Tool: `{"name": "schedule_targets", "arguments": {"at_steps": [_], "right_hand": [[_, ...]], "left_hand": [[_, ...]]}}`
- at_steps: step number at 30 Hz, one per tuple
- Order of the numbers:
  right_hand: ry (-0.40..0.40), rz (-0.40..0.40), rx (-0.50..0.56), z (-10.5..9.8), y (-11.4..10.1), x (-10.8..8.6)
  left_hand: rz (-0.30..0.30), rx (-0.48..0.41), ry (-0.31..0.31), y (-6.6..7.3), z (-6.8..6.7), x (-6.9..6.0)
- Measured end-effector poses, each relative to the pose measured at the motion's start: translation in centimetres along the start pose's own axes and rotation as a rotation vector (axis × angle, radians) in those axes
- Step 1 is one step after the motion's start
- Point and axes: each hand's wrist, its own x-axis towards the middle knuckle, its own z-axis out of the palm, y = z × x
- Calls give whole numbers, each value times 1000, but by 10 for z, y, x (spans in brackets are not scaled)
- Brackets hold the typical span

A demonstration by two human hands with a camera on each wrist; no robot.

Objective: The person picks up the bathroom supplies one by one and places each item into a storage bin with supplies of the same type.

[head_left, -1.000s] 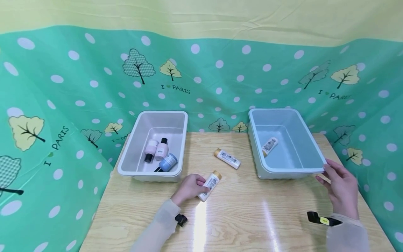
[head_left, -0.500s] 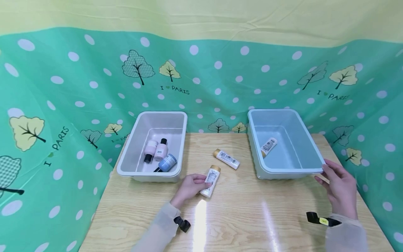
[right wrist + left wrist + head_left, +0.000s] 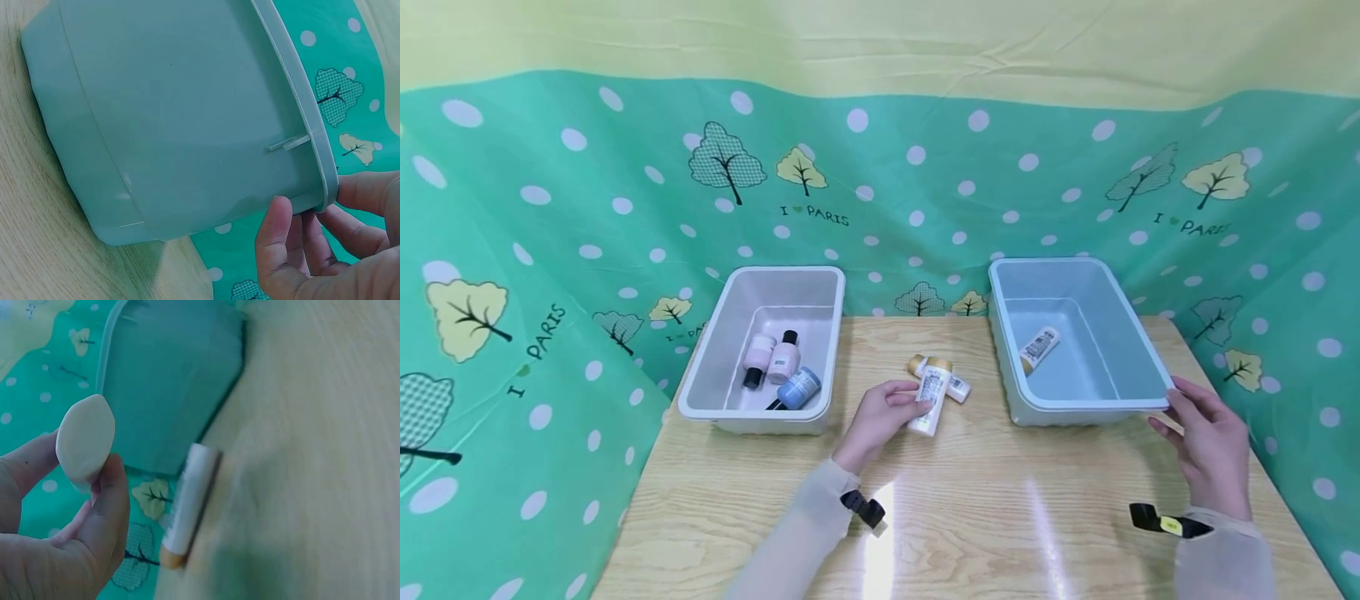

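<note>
My left hand (image 3: pixel 883 417) pinches a white bottle with a gold cap (image 3: pixel 931 400) between thumb and fingers, its cap pointing away from me. In the left wrist view the pale base of that bottle (image 3: pixel 87 440) faces the camera. Beyond it, partly covered in the head view, a second white gold-capped bottle (image 3: pixel 958 389) lies on the table; the left wrist view shows this lying bottle (image 3: pixel 190 500) whole. At the near right corner of the light blue bin (image 3: pixel 1078 406), my right hand (image 3: pixel 1213 442) grips the rim (image 3: pixel 322 159) with thumb and fingers.
One more white gold-capped bottle (image 3: pixel 1041 346) lies inside the blue bin. A grey bin (image 3: pixel 745 412) on the left holds two pink bottles (image 3: pixel 784 360) and a blue bottle (image 3: pixel 799 387) with black caps. A patterned green cloth (image 3: pixel 925 200) hangs behind the wooden table (image 3: pixel 985 517).
My left hand has lifted the white bottle and carried it right and away from me, so it now overlaps the lying bottle. My right hand stays at the blue bin's corner.
</note>
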Motion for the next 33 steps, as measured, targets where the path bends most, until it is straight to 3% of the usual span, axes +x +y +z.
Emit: {"name": "schedule_targets", "arguments": {"at_steps": [12,24,27,33], "right_hand": [[-2,3,-5,-1,1,1],[-15,-6,26,-3,1,0],[-13,-3,26,-3,1,1],[-25,-6,29,-4,3,1]], "left_hand": [[32,-165,-55,50,40,32],[69,-223,-94,102,85,68],[70,-214,-88,112,100,79],[65,-104,-26,131,135,97]]}}
